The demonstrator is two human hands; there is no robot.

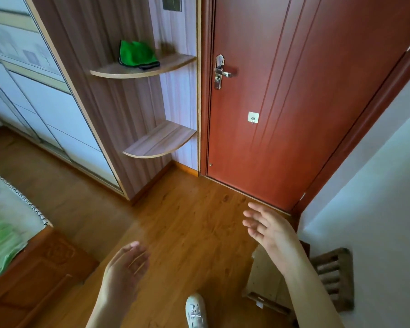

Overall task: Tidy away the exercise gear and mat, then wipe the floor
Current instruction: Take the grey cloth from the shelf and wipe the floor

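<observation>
I see both hands held out over the wooden floor (175, 221), each grip loose and holding nothing: left hand (123, 268) nearer, right hand (270, 230) further forward. Beyond, a green cloth (136, 54) lies on the upper corner shelf (152, 67), beside the red door (294, 91).

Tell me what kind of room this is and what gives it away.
Most likely a bedroom in a home. A bed with a wooden footboard stands at the left, a wardrobe with sliding doors runs along the wall, and a closed red-brown door faces the wooden floor.
</observation>
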